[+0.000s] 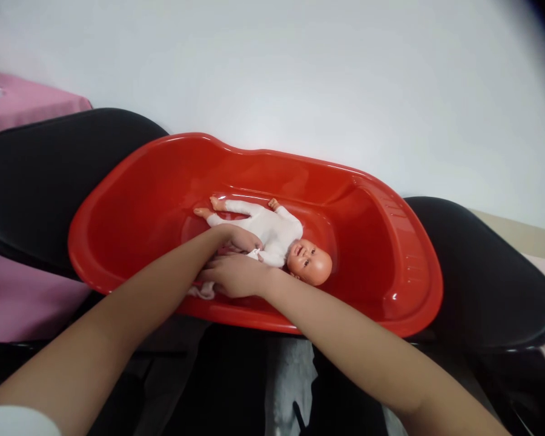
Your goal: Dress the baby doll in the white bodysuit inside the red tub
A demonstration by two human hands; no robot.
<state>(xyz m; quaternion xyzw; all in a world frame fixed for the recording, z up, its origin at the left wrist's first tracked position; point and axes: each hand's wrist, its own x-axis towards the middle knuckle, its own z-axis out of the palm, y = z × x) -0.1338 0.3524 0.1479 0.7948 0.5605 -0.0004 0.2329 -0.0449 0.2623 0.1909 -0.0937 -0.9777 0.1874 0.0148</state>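
A baby doll [272,233] lies on its back along the floor of a red plastic baby bathtub [390,254], head toward the right end, bare feet toward the left. The tub rests across two glossy black chairs [481,272], with a pink cloth [22,109] showing behind at the left.

The doll looks light and easy to shift, judging by its small build. Its head [309,261] is hard, smooth and hairless, likely slippery on the slick tub floor, while the white sleepsuit covering its body and limbs is soft fabric that gives the fingers purchase. The trunk seems the soundest place to take hold, with support under the head; the thin arms and legs would make poor handles.

The left hand [236,237] reaches in from the near rim and rests on the doll's middle, fingers curled loosely around the suit. The right hand [236,275] lies just below it at the doll's near side, fingers closed over a bunch of white fabric [204,292] that trails toward the tub's near wall. How firm either grip is on the cloth cannot be told, since the fingertips are tucked out of sight.
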